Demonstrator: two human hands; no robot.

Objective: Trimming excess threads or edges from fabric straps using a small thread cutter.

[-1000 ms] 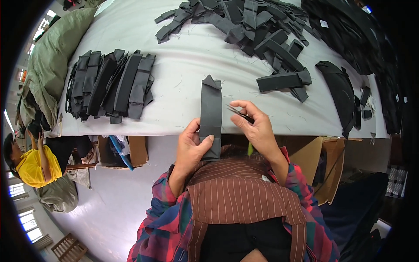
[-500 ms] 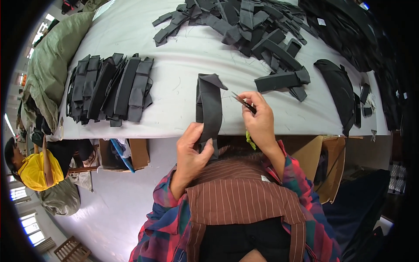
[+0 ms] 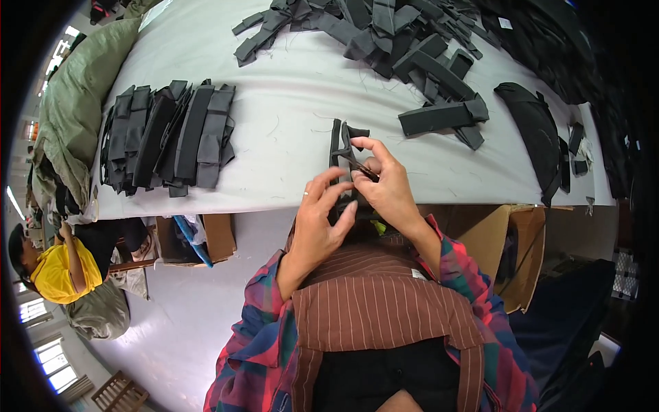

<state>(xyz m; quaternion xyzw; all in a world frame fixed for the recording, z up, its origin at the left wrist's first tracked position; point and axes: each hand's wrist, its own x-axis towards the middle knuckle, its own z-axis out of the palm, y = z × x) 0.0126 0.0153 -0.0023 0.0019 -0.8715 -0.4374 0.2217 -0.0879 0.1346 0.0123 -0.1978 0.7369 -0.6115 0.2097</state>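
Note:
A dark grey fabric strip (image 3: 345, 141) stands nearly edge-on at the table's near edge, its upper end folded over. My right hand (image 3: 390, 187) is closed on small thread snips (image 3: 365, 171), whose blades point up and left across the strip. The index finger of that hand reaches to the strip's folded end. On the left side of the strip is my left hand (image 3: 319, 218), its fingers and thumb apart and slightly blurred. Those fingertips are right at the strip; whether they press on it I cannot tell.
Stacked grey strips (image 3: 168, 141) lie in a row at left. A loose heap of strips (image 3: 384, 34) spreads across the far side. Black curved fabric pieces (image 3: 532, 137) lie at right. Cardboard boxes (image 3: 525, 257) stand under the table. A person in yellow (image 3: 62, 271) sits at far left.
The strip has turned from its broad face to edge-on and shifted right. My left hand has loosened its grip and spread its fingers. My right hand has moved left with the snips, up to the strip.

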